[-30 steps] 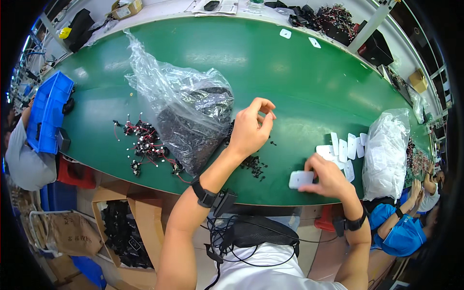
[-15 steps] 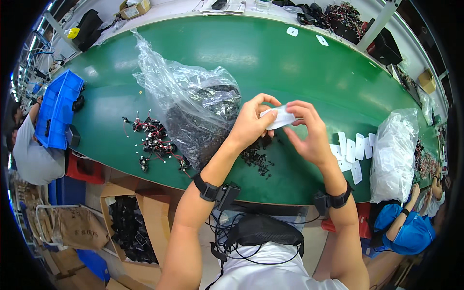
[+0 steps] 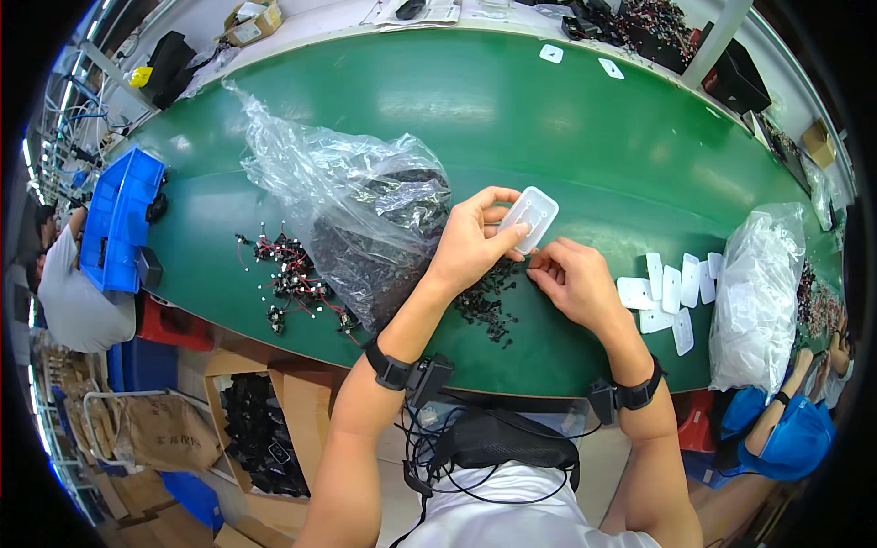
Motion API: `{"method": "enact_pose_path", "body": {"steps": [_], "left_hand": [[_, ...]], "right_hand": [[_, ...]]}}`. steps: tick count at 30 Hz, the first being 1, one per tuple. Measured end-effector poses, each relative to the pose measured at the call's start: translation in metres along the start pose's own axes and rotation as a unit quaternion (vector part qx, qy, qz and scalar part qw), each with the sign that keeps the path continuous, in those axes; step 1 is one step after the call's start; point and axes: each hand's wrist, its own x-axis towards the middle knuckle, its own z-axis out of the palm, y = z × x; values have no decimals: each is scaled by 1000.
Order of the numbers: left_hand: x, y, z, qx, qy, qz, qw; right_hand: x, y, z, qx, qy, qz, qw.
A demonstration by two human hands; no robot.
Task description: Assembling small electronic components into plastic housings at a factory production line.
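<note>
My left hand grips a white rounded plastic cover by its left edge, thumb on the inner face. The cover is tilted up, its recessed side toward me. Just below its lower right corner, my right hand has its fingers pinched together; anything between them is too small to make out. Small black parts lie scattered on the green table under both hands. Left of them slumps a clear plastic bag filled with many dark pieces. More white covers lie to the right of my right hand.
A bunch of red-and-black wired parts lies left of the bag. A blue bin stands at the left edge; a bulging bag of white pieces is at the right. Below the table sits a cardboard box. Other people work on both sides.
My left hand has turned the white cover so its recessed face shows. The right hand has come away from the cover, moved down and closed its fingers into a pinch.
</note>
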Motion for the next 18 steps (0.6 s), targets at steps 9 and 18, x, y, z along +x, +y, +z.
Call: {"method": "enact_pose_path", "body": {"steps": [9,18], "left_hand": [[-3,-5,5,3,-55,-7,998],[-5,-6,8,29,-57,-25,998]], "right_hand": [[-5,9,-14,-72,21,21,997],[1,1,-27,195,140,150,959]]}}
